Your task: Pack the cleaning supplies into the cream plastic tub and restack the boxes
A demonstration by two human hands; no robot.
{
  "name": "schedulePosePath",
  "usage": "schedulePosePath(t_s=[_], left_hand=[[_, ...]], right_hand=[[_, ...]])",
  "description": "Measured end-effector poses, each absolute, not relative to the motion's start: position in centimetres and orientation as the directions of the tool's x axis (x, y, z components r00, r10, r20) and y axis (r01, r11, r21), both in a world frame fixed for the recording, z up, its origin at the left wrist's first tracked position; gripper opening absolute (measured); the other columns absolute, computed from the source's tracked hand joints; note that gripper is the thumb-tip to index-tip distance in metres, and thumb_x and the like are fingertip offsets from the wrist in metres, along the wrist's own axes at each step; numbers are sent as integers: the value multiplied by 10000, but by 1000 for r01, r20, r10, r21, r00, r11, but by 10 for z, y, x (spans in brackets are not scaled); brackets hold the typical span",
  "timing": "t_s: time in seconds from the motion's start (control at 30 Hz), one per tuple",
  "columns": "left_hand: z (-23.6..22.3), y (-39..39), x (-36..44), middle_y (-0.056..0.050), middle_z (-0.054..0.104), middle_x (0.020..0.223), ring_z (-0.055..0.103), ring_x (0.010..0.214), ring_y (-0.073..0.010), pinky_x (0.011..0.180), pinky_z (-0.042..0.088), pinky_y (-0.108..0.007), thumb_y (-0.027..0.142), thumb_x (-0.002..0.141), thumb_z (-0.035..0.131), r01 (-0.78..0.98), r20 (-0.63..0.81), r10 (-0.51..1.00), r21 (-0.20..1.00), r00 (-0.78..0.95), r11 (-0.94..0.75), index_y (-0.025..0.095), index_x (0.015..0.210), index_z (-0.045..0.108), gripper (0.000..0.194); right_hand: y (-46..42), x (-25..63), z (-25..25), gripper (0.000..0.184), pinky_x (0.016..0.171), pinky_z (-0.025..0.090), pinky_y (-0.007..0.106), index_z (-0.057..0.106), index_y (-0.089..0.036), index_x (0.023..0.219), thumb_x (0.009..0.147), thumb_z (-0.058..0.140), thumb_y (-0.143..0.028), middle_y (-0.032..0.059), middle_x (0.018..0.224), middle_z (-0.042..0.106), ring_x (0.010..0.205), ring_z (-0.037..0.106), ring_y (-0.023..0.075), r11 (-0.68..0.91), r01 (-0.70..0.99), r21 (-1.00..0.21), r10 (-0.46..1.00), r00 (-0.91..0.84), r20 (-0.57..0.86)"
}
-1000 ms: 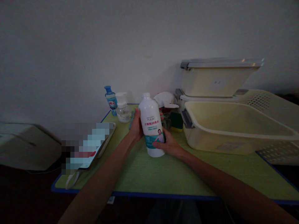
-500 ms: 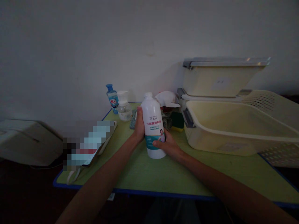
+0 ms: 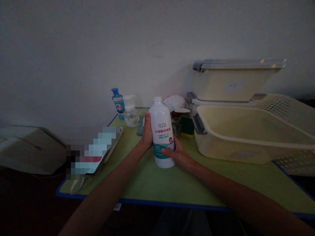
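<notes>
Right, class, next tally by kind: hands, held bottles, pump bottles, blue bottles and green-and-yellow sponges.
Left hand and right hand: 2
Held white bottle: 1
Pump bottle: 1
Blue bottle: 1
Green-and-yellow sponge: 1
Total: 6

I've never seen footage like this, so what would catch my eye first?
Probably the white bottle, held upright between the left hand and the right hand near the middle. Next, the big pale bins at the right, one lidded above an open one.
</notes>
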State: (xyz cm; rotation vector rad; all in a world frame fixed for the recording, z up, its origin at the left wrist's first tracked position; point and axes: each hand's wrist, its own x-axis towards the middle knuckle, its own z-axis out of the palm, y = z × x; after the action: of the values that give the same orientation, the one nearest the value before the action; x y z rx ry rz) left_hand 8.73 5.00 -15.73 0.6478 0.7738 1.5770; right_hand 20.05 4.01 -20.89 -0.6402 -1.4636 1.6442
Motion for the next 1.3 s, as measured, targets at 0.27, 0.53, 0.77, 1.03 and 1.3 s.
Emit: schedulePosePath(t_s=[0.27, 0.53, 0.77, 1.03, 1.3], left_hand=[[-159, 51, 85, -75, 694, 754, 627, 940, -268, 759, 520, -360, 625, 838, 261, -641, 2, 994, 764, -113, -74, 187, 918, 628, 577], [-165, 51, 84, -78, 685, 809, 627, 944, -246, 810, 506, -362, 562, 869, 282, -602, 37, 984, 787, -175, -137, 155, 947, 601, 523], [-166, 52, 82, -73, 695, 856, 607, 985, -271, 778, 517, -343, 587, 816, 394, -579, 67, 978, 797, -198, -172, 177, 876, 620, 472], [-163, 53, 82, -82, 692, 891, 605, 1006, -272, 775, 521, -354, 617, 823, 328, -596, 17, 988, 796, -155, -108, 188, 902, 612, 520], [-164, 56, 82, -101, 695, 812, 639, 928, -278, 787, 516, -376, 612, 855, 224, -585, -71, 981, 809, -183, -50, 142, 980, 600, 615]], right_hand=[[40, 200, -210, 725, 876, 462, 437, 476, -225, 1053, 457, 796, -486, 52, 1024, 615, 934, 598, 223, 4, -247, -969, 835, -532, 139], [41, 202, -209, 685, 879, 463, 424, 486, -231, 1037, 478, 786, -487, 47, 1041, 611, 962, 590, 223, 28, -256, -966, 823, -542, 167], [41, 199, -210, 689, 864, 474, 424, 484, -229, 1013, 455, 795, -487, 32, 979, 623, 898, 606, 207, 15, -253, -967, 819, -551, 157], [41, 198, -208, 666, 865, 477, 433, 483, -229, 1000, 461, 797, -460, 28, 971, 622, 886, 611, 205, -22, -252, -967, 831, -542, 122], [41, 197, -207, 640, 865, 484, 427, 507, -218, 970, 446, 808, -429, 29, 958, 637, 871, 621, 204, -74, -252, -965, 863, -502, 65]])
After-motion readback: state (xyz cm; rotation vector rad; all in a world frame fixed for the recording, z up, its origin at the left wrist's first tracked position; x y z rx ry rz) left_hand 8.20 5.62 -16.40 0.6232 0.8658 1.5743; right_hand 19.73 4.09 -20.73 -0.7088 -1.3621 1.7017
